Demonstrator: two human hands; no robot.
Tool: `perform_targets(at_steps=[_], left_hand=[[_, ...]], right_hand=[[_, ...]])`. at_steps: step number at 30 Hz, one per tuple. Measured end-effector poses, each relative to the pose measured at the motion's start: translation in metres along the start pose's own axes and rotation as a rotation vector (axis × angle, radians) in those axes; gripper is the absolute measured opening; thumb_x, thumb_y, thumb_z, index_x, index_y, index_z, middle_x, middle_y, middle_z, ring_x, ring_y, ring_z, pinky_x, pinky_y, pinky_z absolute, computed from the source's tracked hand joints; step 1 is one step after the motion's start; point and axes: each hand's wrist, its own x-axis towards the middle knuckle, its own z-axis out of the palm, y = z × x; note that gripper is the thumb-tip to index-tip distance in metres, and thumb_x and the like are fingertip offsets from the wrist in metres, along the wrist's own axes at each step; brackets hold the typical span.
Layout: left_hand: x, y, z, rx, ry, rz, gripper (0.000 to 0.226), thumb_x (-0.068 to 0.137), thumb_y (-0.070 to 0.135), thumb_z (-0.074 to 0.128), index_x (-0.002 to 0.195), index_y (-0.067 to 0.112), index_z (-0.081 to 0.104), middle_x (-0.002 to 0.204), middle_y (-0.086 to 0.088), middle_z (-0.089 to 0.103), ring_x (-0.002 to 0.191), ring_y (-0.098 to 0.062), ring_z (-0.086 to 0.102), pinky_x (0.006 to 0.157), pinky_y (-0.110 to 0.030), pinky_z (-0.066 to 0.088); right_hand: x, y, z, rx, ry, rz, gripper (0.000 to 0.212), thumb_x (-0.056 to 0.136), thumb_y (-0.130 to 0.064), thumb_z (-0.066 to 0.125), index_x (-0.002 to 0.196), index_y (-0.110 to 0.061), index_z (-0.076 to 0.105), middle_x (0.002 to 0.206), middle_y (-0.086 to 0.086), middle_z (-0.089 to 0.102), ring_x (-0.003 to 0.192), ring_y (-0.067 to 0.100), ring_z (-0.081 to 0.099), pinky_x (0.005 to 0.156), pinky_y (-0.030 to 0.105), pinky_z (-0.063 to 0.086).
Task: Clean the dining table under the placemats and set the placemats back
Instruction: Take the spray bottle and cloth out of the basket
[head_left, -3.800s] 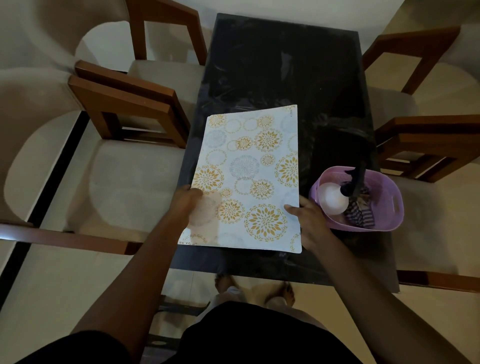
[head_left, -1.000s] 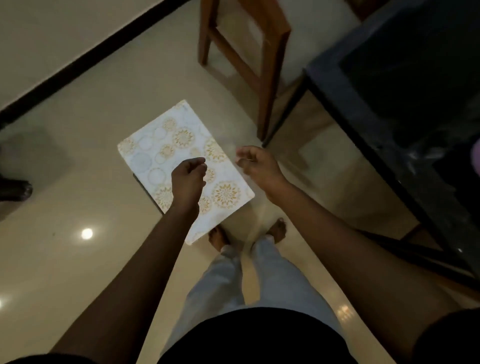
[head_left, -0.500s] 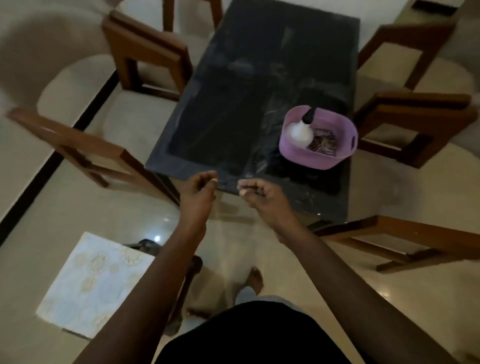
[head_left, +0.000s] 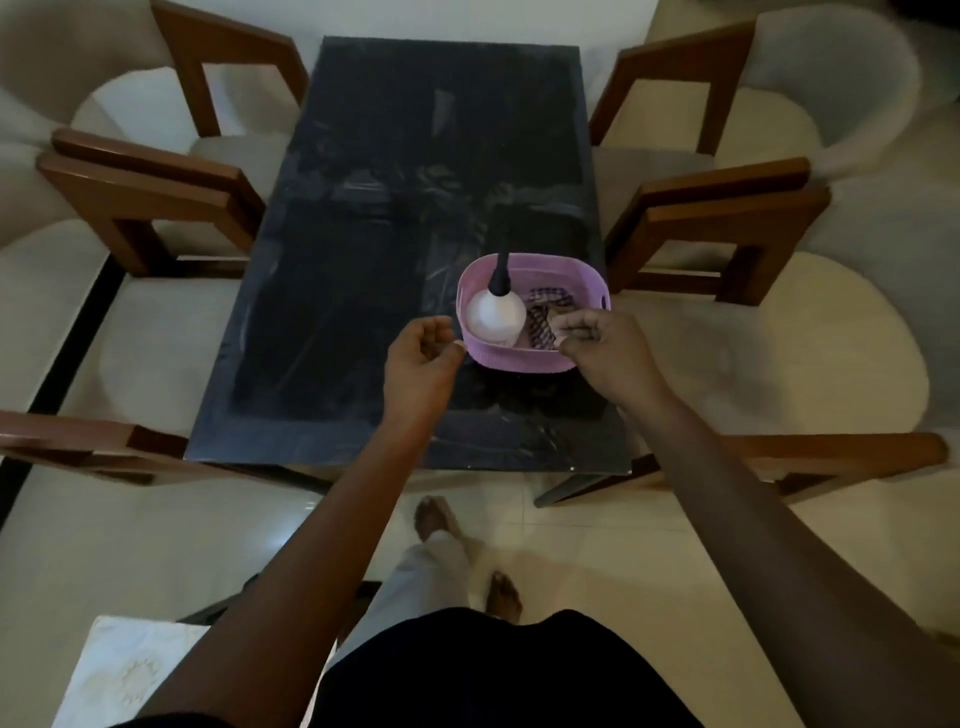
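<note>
Nearest the camera, the pale patterned placemat (head_left: 122, 670) is lying flat on the tiled floor (head_left: 104, 545) at the lower left, beside the person's left arm and well apart from the desk. The person's bare feet are standing on the floor just in front of the desk's near edge.

Both arms are reaching forward over the dark glossy desk (head_left: 332, 322). The left hand (head_left: 422, 358) is hovering just beside the near left corner of the pink basket (head_left: 519, 361), its fingers loosely curled with the thumb close to them, holding nothing. The right hand (head_left: 609, 347) is hanging over the basket's near right part, its fingers curled downward above the checked cloth (head_left: 543, 304); it cannot be told whether they are touching or pinching the cloth.

Inside the basket, a white spray bottle (head_left: 494, 313) with a black nozzle is sitting on the left and the cloth on the right. The basket is resting toward the desk's right side.

Wooden chairs (head_left: 156, 192) with cream cushions are standing along both long sides of the desk.
</note>
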Motion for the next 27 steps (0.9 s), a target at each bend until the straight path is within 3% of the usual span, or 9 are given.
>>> perform_targets(at_steps=[5,7,12,14,17,20,23,25,27], left_hand=[[0.05,0.01,0.019,-0.008,-0.088,-0.015,0.037,0.093,0.01,0.075,0.127,0.018,0.066,0.115,0.001,0.072,0.106,-0.015,0.071,0.098,-0.042,0.061],[0.073,0.009,0.024,0.034,-0.135,-0.025,0.043,0.091,0.01,0.076,0.131,0.02,0.064,0.12,0.003,0.07,0.11,-0.013,0.069,0.099,-0.04,0.061],[0.127,0.006,0.028,0.344,-0.299,0.203,0.073,0.08,0.016,0.085,0.144,0.027,0.052,0.144,0.005,0.05,0.126,-0.013,0.056,0.106,-0.034,0.053],[0.147,0.002,0.032,0.542,-0.401,0.285,0.093,0.075,0.026,0.088,0.155,0.03,0.041,0.157,0.001,0.038,0.141,-0.021,0.045,0.115,-0.042,0.045],[0.17,-0.006,0.04,0.764,-0.567,0.356,0.111,0.074,0.048,0.086,0.164,0.039,0.02,0.172,-0.003,0.018,0.161,-0.027,0.011,0.128,-0.062,0.015],[0.18,-0.009,0.053,0.783,-0.605,0.412,0.107,0.077,0.063,0.078,0.163,0.044,0.017,0.175,-0.002,0.012,0.163,-0.024,-0.002,0.126,-0.066,-0.003],[0.185,-0.008,0.069,0.776,-0.574,0.439,0.091,0.085,0.075,0.063,0.16,0.041,0.025,0.174,0.002,0.016,0.163,-0.021,-0.002,0.127,-0.065,-0.006],[0.184,-0.008,0.074,0.757,-0.553,0.438,0.08,0.093,0.074,0.053,0.159,0.035,0.031,0.173,0.005,0.022,0.163,-0.018,-0.001,0.128,-0.064,-0.006],[0.181,-0.006,0.076,0.716,-0.53,0.455,0.072,0.099,0.071,0.046,0.158,0.032,0.035,0.17,0.008,0.029,0.163,-0.014,-0.001,0.127,-0.06,-0.015]], right_hand=[[0.065,-0.003,0.011,-0.352,-0.098,0.027,0.015,0.092,-0.009,0.065,0.092,-0.022,0.073,0.096,-0.005,0.072,0.084,0.009,0.064,0.074,0.026,0.05],[0.093,0.0,0.025,-0.464,-0.132,0.13,0.009,0.095,-0.015,0.067,0.103,-0.019,0.068,0.104,0.002,0.071,0.091,0.013,0.065,0.08,0.025,0.05],[0.136,0.005,0.051,-0.721,-0.153,0.238,0.043,0.095,-0.032,0.068,0.135,-0.02,0.06,0.133,0.008,0.061,0.123,0.031,0.058,0.109,0.044,0.047],[0.142,0.01,0.058,-0.758,-0.171,0.3,0.048,0.097,-0.034,0.065,0.142,-0.02,0.053,0.14,0.011,0.056,0.127,0.033,0.055,0.11,0.044,0.045],[0.138,0.017,0.071,-0.825,-0.134,0.207,0.04,0.103,-0.018,0.052,0.142,-0.009,0.052,0.14,0.019,0.055,0.126,0.04,0.056,0.101,0.048,0.048],[0.136,0.028,0.076,-0.809,-0.111,0.185,0.049,0.103,-0.017,0.053,0.15,-0.01,0.042,0.149,0.018,0.047,0.134,0.04,0.049,0.108,0.052,0.045],[0.142,0.027,0.076,-0.914,-0.168,0.152,0.064,0.108,-0.024,0.048,0.164,-0.016,0.019,0.168,0.013,0.028,0.154,0.03,0.03,0.127,0.046,0.025],[0.142,0.022,0.074,-0.962,-0.172,0.175,0.064,0.111,-0.019,0.041,0.164,-0.007,0.007,0.171,0.019,0.018,0.157,0.032,0.021,0.129,0.042,0.014],[0.141,0.017,0.07,-0.974,-0.189,0.253,0.055,0.109,-0.011,0.044,0.16,-0.002,0.025,0.163,0.023,0.033,0.15,0.036,0.034,0.123,0.04,0.026]])
